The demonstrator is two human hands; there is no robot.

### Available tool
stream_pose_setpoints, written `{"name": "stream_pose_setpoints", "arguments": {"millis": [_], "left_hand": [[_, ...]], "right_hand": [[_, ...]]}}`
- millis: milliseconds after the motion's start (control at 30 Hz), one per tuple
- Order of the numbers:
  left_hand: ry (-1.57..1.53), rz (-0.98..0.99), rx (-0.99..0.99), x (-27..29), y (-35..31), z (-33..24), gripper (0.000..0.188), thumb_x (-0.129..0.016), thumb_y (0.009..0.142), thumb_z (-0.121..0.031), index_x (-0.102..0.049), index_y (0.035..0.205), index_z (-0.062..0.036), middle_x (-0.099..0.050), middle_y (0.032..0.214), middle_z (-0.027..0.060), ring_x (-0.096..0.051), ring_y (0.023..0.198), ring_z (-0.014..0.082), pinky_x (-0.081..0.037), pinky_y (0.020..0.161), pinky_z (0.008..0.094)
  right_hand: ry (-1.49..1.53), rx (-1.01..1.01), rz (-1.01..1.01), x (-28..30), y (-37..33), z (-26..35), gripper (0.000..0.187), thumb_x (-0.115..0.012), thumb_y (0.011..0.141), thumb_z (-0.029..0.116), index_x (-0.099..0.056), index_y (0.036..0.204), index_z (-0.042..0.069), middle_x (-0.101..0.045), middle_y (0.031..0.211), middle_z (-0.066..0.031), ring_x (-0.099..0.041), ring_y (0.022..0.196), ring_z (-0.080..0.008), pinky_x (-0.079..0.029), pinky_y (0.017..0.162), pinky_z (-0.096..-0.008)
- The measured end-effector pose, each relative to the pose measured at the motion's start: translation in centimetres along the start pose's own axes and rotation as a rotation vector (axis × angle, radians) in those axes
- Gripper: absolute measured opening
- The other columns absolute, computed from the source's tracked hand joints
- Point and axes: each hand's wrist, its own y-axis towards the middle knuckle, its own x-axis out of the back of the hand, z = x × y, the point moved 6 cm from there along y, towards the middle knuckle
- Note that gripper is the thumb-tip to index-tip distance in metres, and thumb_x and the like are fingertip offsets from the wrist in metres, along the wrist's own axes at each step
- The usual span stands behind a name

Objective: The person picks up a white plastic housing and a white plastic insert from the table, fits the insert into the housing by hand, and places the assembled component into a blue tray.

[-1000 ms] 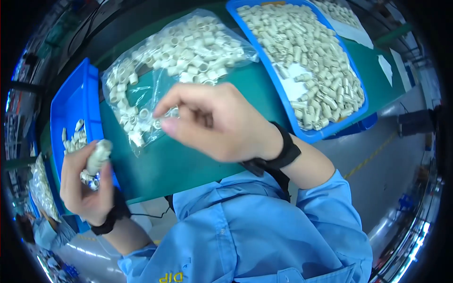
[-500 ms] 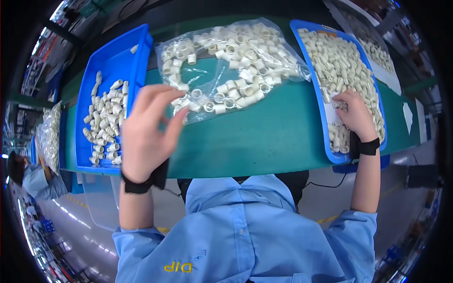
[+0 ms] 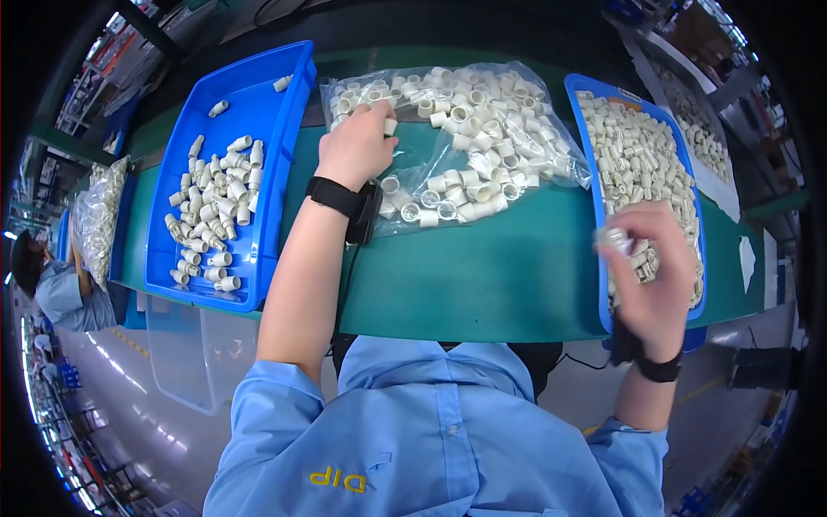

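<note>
My left hand [image 3: 355,146] reaches over the left part of the clear plastic bag [image 3: 435,164], its fingers closed at a short white plastic sleeve [image 3: 390,127]. Loose sleeves of the same kind [image 3: 482,116] fill much of the bag. My right hand [image 3: 659,276] is above the near part of the right blue tray [image 3: 594,155], blurred by motion, its thumb and forefinger pinched on a small whitish cylindrical fitting [image 3: 614,238]. Slim off-white fittings [image 3: 642,151] are heaped in that tray.
The left blue tray [image 3: 280,185] holds a pile of joined white fittings [image 3: 211,198]. Everything stands on a green table [image 3: 482,284]. At the far left, a person [image 3: 73,293] is beside another full bag [image 3: 99,215]. A clear plastic bin [image 3: 194,362] is below the table edge.
My left hand has moved from beside the left tray, away from me and right, onto the bag's sleeves. My right hand has lifted out of the right tray's fittings with one in its fingers.
</note>
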Motion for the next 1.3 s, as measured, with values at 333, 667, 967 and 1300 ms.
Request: {"name": "stream_pose_setpoints", "arguments": {"millis": [333, 667, 967, 1300], "left_hand": [[-0.557, -0.041, -0.363, 4.4, -3.2, -4.1, 0.021, -0.075, 0.081, -0.008, -0.060, 0.095, -0.0041, -0.065, 0.094, 0.0095, -0.066, 0.082, 0.0258, -0.053, 0.067, 0.0327], [-0.924, 0.010, -0.317, 2.9, -5.0, -5.8, 0.018, -0.068, 0.081, 0.011, -0.060, 0.094, 0.0016, -0.068, 0.107, 0.0124, -0.066, 0.087, 0.0138, -0.054, 0.072, 0.0243], [-0.766, -0.039, -0.496, 3.3, -4.5, -5.8, 0.030, -0.077, 0.078, 0.001, -0.065, 0.105, 0.0052, -0.068, 0.106, 0.0129, -0.065, 0.085, 0.0139, -0.052, 0.068, 0.0232], [-0.682, 0.016, -0.588, 3.3, -4.4, -6.5, 0.038, -0.075, 0.076, -0.002, -0.069, 0.113, 0.0033, -0.062, 0.091, 0.0058, -0.059, 0.078, 0.0141, -0.047, 0.069, 0.0244]], "right_hand": [[0.797, -0.075, -0.085, -12.0, 6.2, -0.8, 0.026, -0.070, 0.082, -0.008, -0.061, 0.107, -0.003, -0.064, 0.106, -0.0123, -0.063, 0.087, -0.0134, -0.054, 0.068, -0.0246], [0.777, 0.117, -0.281, -13.5, 4.0, -3.8, 0.030, -0.071, 0.080, -0.010, -0.061, 0.107, -0.004, -0.052, 0.108, -0.0138, -0.059, 0.081, -0.0159, -0.053, 0.065, -0.0238], [0.393, 0.398, -0.264, -12.8, 3.7, -2.0, 0.039, -0.083, 0.070, -0.002, -0.065, 0.104, 0.001, -0.057, 0.099, -0.0113, -0.059, 0.079, -0.0164, -0.049, 0.066, -0.0260], [0.402, 0.523, -0.318, -12.6, 3.5, -1.5, 0.043, -0.089, 0.068, 0.007, -0.066, 0.103, 0.003, -0.060, 0.091, -0.0118, -0.060, 0.066, -0.0145, -0.046, 0.053, -0.0213]]}}
